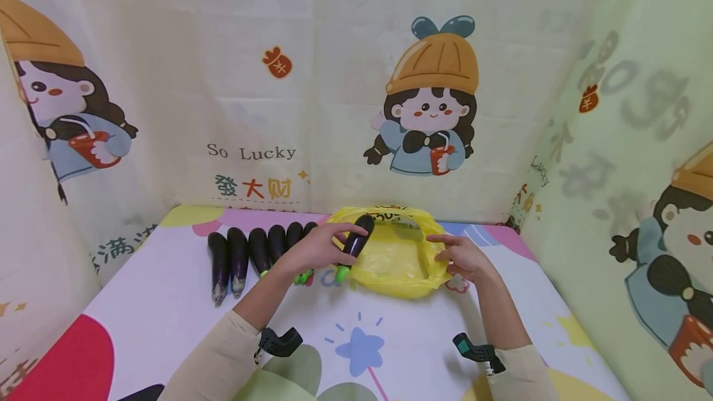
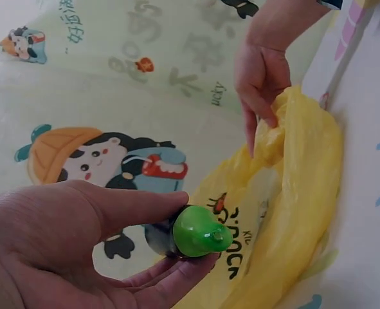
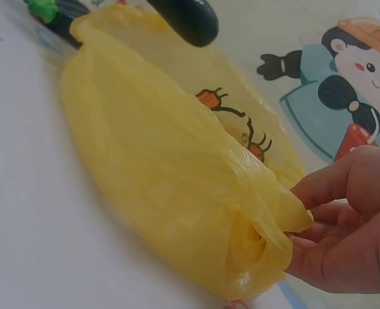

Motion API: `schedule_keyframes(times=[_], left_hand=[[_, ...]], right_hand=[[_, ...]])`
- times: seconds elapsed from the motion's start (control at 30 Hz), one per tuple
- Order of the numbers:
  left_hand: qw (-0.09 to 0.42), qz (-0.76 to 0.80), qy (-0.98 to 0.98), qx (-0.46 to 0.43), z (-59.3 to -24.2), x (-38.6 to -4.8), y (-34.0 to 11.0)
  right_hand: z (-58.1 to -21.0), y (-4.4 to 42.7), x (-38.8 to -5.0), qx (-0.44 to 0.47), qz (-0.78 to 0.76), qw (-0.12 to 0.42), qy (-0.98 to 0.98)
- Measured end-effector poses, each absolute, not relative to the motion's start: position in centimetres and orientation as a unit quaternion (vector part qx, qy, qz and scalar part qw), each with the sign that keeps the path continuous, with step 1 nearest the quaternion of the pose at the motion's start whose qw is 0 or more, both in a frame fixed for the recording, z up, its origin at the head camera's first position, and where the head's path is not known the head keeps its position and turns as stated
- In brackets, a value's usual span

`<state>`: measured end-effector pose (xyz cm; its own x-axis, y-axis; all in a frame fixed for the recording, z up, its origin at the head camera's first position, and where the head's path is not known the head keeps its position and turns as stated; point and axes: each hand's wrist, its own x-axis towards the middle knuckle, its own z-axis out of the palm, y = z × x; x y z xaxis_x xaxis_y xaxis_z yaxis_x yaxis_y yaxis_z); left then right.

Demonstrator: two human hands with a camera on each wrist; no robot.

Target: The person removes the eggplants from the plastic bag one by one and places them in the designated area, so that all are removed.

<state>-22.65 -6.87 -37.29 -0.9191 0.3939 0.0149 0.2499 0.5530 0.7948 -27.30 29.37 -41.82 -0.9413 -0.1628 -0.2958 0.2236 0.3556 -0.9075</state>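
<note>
My left hand (image 1: 323, 245) grips a dark purple eggplant (image 1: 356, 242) with a bright green stem end, holding it tilted over the left rim of a yellow plastic bag (image 1: 390, 286). In the left wrist view the thumb and fingers wrap around the eggplant near its green cap (image 2: 201, 232). The bag stands on the table with its mouth spread wide, and dark printing shows on its far side. At the bag's right edge, my right hand (image 1: 465, 257) pinches the rim; the right wrist view shows thumb and fingers (image 3: 334, 187) on the yellow plastic.
Several more eggplants (image 1: 238, 258) lie in a row on the table to the left of the bag, some partly hidden behind my left arm. A patterned cloth covers the table (image 1: 412, 339). Printed curtains (image 1: 334, 110) hang at the back and both sides.
</note>
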Motion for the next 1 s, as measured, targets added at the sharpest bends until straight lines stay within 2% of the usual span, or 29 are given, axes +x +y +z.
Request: schedule_keyframes(times=[0.47,0.73,1.0], left_hand=[[0.044,0.439,0.886,0.144,-36.8,-21.9,-11.4],[0.054,0.464,0.878,0.107,-37.6,-21.5,-13.0],[0.034,0.45,0.886,0.105,-36.6,-21.3,-14.2]], right_hand=[[-41.9,29.1,-27.2,0.034,-0.569,0.168,0.804],[-42.2,28.9,-27.1,0.027,-0.572,0.173,0.802],[-41.9,29.1,-27.1,0.015,-0.563,0.178,0.807]])
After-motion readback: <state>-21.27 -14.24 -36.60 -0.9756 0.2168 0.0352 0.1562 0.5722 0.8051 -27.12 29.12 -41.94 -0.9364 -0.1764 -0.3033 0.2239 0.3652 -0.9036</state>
